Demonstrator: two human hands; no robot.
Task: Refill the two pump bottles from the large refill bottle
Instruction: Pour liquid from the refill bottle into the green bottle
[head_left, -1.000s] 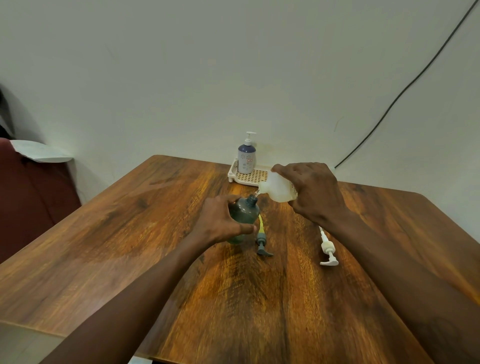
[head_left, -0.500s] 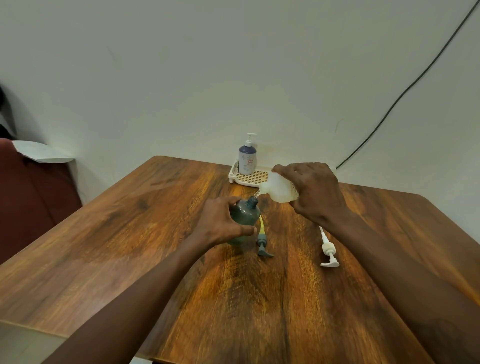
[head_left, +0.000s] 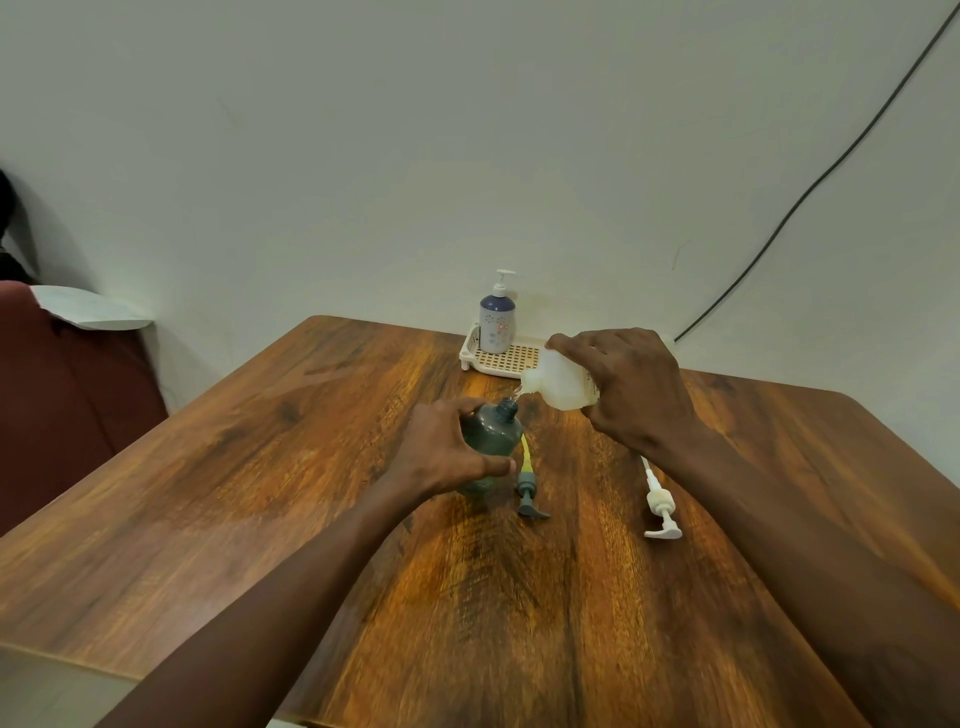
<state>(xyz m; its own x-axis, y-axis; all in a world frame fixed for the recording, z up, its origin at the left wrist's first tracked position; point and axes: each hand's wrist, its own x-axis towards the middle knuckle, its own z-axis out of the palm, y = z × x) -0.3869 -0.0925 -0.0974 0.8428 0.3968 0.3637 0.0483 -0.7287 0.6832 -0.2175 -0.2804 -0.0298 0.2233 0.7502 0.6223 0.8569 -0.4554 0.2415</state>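
My left hand (head_left: 441, 457) grips a dark green round bottle (head_left: 493, 431) standing on the wooden table (head_left: 311, 519), its neck uncapped. My right hand (head_left: 634, 384) holds a white translucent bottle (head_left: 558, 387) tipped to the left, its mouth just above the green bottle's neck, with a thin stream of clear liquid between them. A grey pump head with a yellowish tube (head_left: 527, 491) lies on the table right of the green bottle. A white pump head (head_left: 660, 506) lies further right. A blue-and-white pump bottle (head_left: 497, 319) stands in a cream tray (head_left: 511, 358) by the wall.
A white wall rises behind the table, with a black cable (head_left: 810, 187) running up to the right. A dark red seat with a white cloth (head_left: 88, 312) is at the left. The table's near edge lies below my forearms.
Almost nothing differs. Both hands keep the same grips and the white bottle stays tilted over the green bottle's neck.
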